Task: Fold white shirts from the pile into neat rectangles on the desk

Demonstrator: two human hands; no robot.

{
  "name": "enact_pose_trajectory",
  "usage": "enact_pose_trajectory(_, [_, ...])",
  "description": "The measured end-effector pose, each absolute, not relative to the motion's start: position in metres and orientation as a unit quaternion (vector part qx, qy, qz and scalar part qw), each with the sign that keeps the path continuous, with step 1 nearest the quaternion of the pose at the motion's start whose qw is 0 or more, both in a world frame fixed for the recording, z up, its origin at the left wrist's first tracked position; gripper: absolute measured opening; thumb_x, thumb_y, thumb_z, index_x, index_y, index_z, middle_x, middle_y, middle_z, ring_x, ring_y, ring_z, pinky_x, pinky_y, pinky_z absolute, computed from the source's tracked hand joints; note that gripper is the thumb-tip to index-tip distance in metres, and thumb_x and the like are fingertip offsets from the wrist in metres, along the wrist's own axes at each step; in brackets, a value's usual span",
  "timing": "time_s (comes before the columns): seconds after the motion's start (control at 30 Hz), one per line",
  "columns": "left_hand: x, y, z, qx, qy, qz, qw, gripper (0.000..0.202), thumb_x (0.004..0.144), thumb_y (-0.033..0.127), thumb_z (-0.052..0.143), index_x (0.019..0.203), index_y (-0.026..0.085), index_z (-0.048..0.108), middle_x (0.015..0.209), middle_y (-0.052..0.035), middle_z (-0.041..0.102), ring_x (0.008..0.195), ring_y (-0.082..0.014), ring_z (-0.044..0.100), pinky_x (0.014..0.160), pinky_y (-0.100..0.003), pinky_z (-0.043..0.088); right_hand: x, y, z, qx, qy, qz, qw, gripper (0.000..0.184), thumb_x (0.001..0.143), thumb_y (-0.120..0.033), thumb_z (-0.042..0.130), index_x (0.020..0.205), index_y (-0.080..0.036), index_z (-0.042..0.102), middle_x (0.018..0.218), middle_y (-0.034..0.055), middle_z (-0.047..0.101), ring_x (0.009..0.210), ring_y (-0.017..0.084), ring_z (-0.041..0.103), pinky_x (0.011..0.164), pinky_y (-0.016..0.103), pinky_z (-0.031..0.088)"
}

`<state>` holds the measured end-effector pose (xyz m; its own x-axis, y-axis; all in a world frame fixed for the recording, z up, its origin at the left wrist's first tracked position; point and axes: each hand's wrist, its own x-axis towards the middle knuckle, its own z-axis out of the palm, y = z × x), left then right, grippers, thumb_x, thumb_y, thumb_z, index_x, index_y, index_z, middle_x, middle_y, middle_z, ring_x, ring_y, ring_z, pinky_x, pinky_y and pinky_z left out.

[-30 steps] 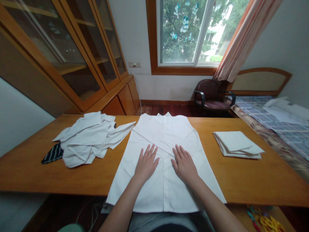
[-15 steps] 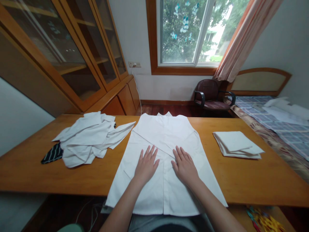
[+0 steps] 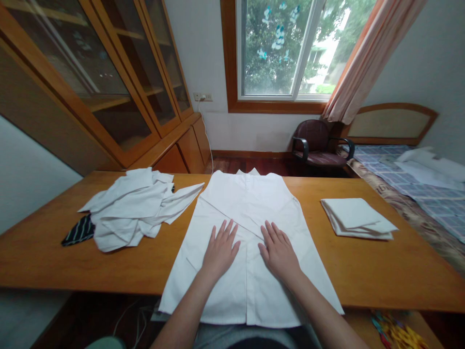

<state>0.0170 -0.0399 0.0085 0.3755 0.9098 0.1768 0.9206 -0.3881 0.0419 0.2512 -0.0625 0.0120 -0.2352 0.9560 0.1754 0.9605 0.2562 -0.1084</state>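
Note:
A white shirt (image 3: 247, 203) lies spread on the wooden table in front of me, its collar at the far edge and its hem over the near edge. Both sleeves seem to be tucked inward; slanting ridges show across the middle. My left hand (image 3: 220, 247) rests flat on the left half, fingers extended. On the right half lies my right hand (image 3: 278, 248), palm down with its fingers stretched out too. Between the hands runs the vertical front placket.
At the left of the table (image 3: 359, 271) is a loose heap of white cloth (image 3: 127, 208) with a dark striped piece (image 3: 79, 231) under it. A folded white cloth (image 3: 356, 215) sits on the right. Beyond stand an armchair (image 3: 316, 143), a bed (image 3: 410, 169) and a glass-door cabinet (image 3: 160, 131).

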Motion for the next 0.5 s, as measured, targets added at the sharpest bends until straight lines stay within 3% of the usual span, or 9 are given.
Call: enact_pose_trajectory(0.5, [0.0194, -0.0409, 0.0150, -0.825, -0.560, -0.067, 0.029, 0.054, 0.102, 0.038, 0.038, 0.153, 0.023, 0.039, 0.163, -0.0037, 0.030, 0.153, -0.0259, 0.024, 0.123, -0.056, 0.023, 0.2503, -0.0627, 0.0133, -0.613, -0.783, -0.003, 0.099, 0.056, 0.102, -0.040, 0.038, 0.153, -0.018, 0.041, 0.164, 0.0079, 0.029, 0.151, 0.027, 0.026, 0.119, 0.045, 0.026])
